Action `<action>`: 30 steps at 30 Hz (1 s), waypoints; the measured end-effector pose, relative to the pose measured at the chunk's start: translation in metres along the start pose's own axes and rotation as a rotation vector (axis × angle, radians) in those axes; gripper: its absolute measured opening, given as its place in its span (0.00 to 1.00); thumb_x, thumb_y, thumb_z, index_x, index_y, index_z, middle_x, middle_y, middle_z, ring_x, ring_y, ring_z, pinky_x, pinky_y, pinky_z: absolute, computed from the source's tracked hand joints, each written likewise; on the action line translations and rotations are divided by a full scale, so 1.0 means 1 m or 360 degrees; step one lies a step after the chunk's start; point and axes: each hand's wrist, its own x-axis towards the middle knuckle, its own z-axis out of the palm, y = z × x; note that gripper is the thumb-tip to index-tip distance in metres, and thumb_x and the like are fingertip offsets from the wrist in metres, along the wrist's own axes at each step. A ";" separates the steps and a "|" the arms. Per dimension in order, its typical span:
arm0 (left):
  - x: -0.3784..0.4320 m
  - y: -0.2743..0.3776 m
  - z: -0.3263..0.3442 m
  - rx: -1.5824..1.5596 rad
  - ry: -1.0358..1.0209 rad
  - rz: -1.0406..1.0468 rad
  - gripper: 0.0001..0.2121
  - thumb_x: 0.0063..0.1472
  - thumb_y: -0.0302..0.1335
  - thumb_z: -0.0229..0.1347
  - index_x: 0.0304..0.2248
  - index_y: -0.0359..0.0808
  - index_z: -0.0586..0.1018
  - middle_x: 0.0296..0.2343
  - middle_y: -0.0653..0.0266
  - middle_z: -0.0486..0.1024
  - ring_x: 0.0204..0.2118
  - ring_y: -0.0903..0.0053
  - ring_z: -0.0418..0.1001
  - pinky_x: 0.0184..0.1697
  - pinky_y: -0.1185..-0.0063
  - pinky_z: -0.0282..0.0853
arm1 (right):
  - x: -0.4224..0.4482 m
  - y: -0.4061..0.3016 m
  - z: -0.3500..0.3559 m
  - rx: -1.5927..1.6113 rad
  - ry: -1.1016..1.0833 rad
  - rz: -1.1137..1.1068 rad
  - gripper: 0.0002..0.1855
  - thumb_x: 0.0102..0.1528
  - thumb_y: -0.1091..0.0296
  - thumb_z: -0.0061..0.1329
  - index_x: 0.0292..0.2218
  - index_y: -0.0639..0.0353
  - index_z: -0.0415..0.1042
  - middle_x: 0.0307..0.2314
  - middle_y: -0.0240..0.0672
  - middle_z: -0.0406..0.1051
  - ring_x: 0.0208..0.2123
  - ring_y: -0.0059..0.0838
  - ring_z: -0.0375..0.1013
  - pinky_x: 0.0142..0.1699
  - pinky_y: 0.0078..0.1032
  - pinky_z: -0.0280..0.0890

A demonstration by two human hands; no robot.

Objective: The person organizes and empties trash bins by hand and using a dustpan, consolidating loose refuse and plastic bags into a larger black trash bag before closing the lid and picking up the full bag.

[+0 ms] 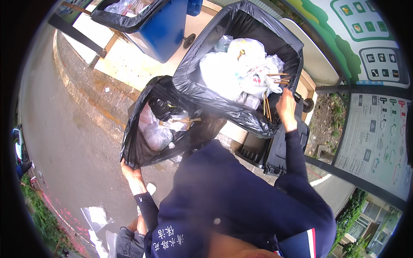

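A wheeled bin lined with a black plastic bag point(190, 64) stands before me, holding white and clear plastic bags of rubbish point(219, 74). Several thin wooden skewers point(267, 106) stick out at its right side. My right hand point(286, 106) is at the bin's right edge, fingers bent close to the skewers; whether it grips anything is unclear. My left hand point(131, 171) holds the rim of a second black plastic bag point(130, 145), spread wide at the lower left of the bin. Inside that bag lie a knotted clear bag point(157, 137), a pinkish bag and papers.
A blue wheeled bin point(161, 32) with a black liner stands at upper left. A black bin lid point(297, 138) is at my right. Sign boards point(374, 138) line the right side. A kerb point(80, 96) edges the road. Another person point(129, 240) with plastic bags is at lower left.
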 end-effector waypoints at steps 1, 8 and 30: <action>-0.002 -0.001 0.001 0.0013 0.0054 0.0014 0.20 0.64 0.34 0.42 0.49 0.29 0.74 0.48 0.52 0.75 0.50 0.62 0.73 0.58 0.64 0.64 | 0.014 0.002 0.003 -0.0010 -0.0092 0.0025 0.18 0.47 0.84 0.41 0.43 0.67 0.65 0.38 0.59 0.71 0.42 0.58 0.71 0.43 0.44 0.68; -0.002 -0.009 0.003 0.0012 -0.0037 0.0014 0.21 0.65 0.35 0.43 0.49 0.27 0.73 0.47 0.52 0.75 0.48 0.60 0.74 0.57 0.64 0.66 | 0.071 0.042 0.098 0.0571 -0.0089 0.0077 0.54 0.32 0.53 0.72 0.56 0.67 0.59 0.50 0.46 0.66 0.54 0.42 0.65 0.59 0.28 0.59; 0.006 -0.006 0.022 -0.0148 -0.0351 0.0370 0.16 0.65 0.37 0.48 0.44 0.33 0.77 0.40 0.59 0.79 0.40 0.69 0.78 0.49 0.71 0.71 | 0.021 -0.181 -0.096 0.2074 -0.0121 -0.0385 0.05 0.49 0.79 0.56 0.31 0.69 0.75 0.27 0.34 0.76 0.29 0.22 0.74 0.40 0.21 0.68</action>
